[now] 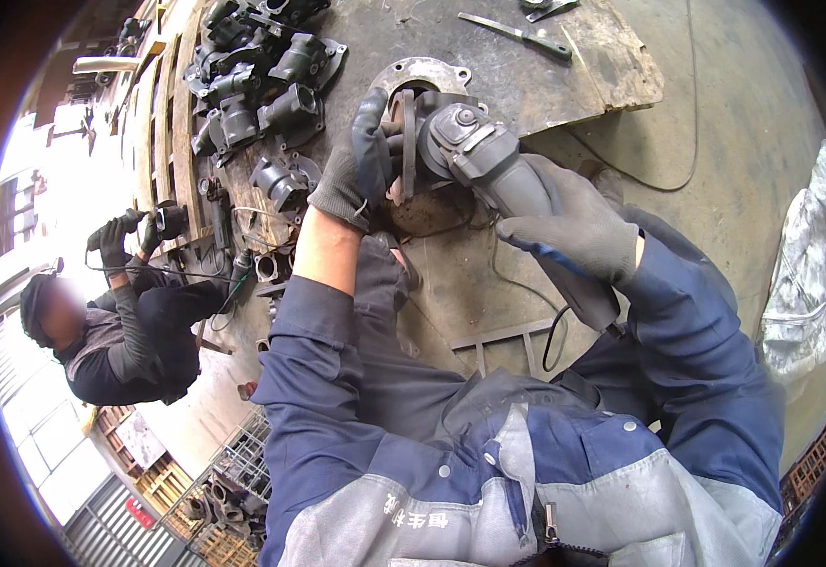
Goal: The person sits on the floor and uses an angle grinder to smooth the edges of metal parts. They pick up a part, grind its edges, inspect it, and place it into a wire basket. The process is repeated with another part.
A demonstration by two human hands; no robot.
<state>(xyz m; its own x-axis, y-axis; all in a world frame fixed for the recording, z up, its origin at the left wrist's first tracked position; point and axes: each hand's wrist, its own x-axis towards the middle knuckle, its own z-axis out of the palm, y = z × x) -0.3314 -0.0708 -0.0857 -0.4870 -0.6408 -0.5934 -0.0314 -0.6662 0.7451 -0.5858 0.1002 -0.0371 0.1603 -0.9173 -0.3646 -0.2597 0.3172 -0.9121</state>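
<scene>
1. Grinder (493,161) at one o'clock from the view's centre, its grey body wrapped by the gloved right hand (573,222) at two.
2. Gloved left hand (367,156), at eleven, curls its fingers beside the grinder's head; what they pinch, if anything, I cannot tell.
3. Flanged casting (422,66) at twelve, just beyond that head.
4. Dark castings (252,85) heap up around eleven; a co-worker (134,345) sits near nine.

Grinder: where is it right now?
Head view, upper middle: the grinder is in the right hand, its head right of the left hand and just below the grey flange.
</scene>
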